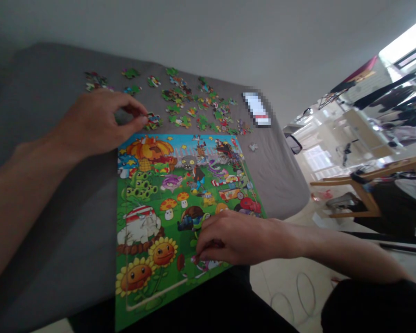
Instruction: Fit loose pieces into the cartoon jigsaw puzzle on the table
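Now, left hand (97, 122) pinches a jigsaw piece (153, 121); right hand (242, 238), grip unclear, rests on the puzzle (180, 185).

A rectangular cardboard jigsaw puzzle (180, 217) shows a bright green lawn (152, 296) beneath a blue sky (152, 140), with an orange pumpkin (149, 148) and yellow sunflowers (162, 252). Small loose puzzle pieces (190, 104), speckled green, red and white, lie on a plain grey fabric cover (263, 162).
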Available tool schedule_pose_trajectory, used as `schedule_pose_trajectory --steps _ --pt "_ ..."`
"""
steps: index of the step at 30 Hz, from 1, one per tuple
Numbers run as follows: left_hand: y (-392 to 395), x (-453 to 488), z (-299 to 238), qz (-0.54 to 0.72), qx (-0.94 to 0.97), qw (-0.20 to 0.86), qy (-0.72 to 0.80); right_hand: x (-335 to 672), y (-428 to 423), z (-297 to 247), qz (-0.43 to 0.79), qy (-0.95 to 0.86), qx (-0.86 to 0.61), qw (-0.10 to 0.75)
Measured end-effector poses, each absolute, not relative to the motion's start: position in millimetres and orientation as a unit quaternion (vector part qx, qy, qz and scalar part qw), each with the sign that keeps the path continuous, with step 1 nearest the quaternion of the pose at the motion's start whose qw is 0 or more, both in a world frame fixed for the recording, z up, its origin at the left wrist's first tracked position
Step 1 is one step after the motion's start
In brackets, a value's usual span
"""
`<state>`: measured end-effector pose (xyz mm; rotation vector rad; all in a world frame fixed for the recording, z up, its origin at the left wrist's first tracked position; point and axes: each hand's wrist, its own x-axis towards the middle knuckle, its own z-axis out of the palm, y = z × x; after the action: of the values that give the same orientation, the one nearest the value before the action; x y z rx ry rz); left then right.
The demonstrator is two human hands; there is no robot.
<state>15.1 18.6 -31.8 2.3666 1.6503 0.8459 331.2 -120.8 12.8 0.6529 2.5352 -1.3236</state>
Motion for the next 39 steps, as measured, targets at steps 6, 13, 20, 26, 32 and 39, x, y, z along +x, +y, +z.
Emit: schedule_pose_trajectory --steps 6,13,20,26,32,39 --pt "18.6 15.1 -32.3 0.281 0.787 0.065 0.545 328.9 -126.1 8.0 -0.461 0.852 0.237 0.076" --pt "18.1 17.2 -33.6 0.281 0.79 0.062 0.541 337.2 -137.1 0.5 -0.46 0.852 0.251 0.006" --pt "17.8 16.9 -32.5 0.274 0.793 0.062 0.54 341.4 -143.7 -7.4 -0.377 0.892 0.244 -0.039" --pt "17.4 17.8 -34.3 0.272 0.794 0.061 0.54 344.6 -149.3 -15.0 -0.306 0.917 0.249 -0.06" --pt "15.7 18.9 -31.8 0.262 0.792 0.064 0.547 342.0 -151.0 -17.0 -0.284 0.914 0.288 -0.014" --pt "14.0 15.4 -29.2 0.266 0.781 0.058 0.562 374.2 -136.2 5.8 -0.232 0.927 0.285 -0.08"
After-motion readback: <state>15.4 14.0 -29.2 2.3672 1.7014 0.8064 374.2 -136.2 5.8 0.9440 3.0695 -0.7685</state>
